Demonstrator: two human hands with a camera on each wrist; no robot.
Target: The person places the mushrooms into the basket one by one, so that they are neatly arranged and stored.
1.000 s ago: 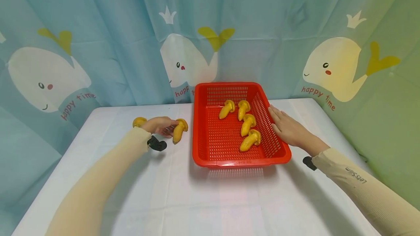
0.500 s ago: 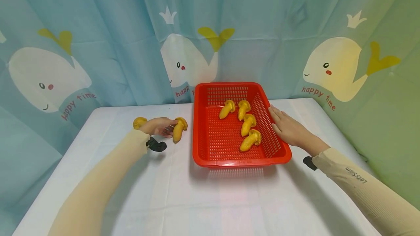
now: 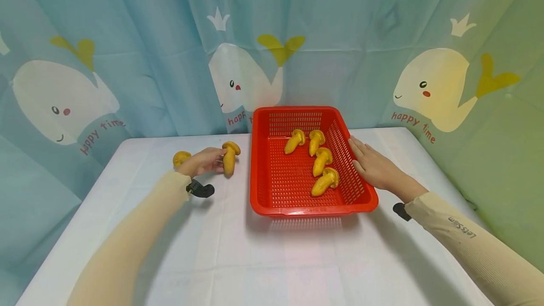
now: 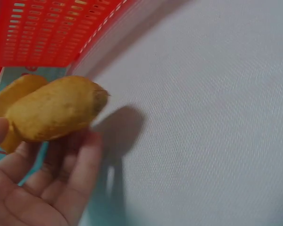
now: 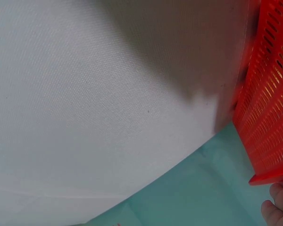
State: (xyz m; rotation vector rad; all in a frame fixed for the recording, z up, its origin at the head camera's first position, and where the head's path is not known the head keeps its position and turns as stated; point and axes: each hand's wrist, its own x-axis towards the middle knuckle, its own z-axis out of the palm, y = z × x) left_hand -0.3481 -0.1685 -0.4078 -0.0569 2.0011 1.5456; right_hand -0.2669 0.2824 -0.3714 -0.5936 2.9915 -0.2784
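My left hand (image 3: 204,160) pinches a yellow mushroom (image 3: 229,162), its thumb near the cap end in the left wrist view. Its shadow falls on the white cloth beside it, and the mushroom (image 4: 61,108) looks raised off the table. Left of the basket, a second yellow mushroom (image 3: 180,158) lies partly hidden behind that hand. Several more mushrooms (image 3: 325,182) lie inside the red plastic basket (image 3: 314,211). With straight fingers, my right hand (image 3: 374,166) rests against the basket's right rim; only some of its fingertips (image 5: 272,213) show in the right wrist view.
A white cloth (image 3: 272,268) covers the table. Behind it hangs a blue curtain (image 3: 340,79) printed with whales. The slotted basket wall (image 4: 52,33) stands near the held mushroom in the left wrist view.
The left hand has lifted the pinched mushroom, which has shifted slightly up and left in the head view and now stands more upright. The right hand and basket have stayed in place.
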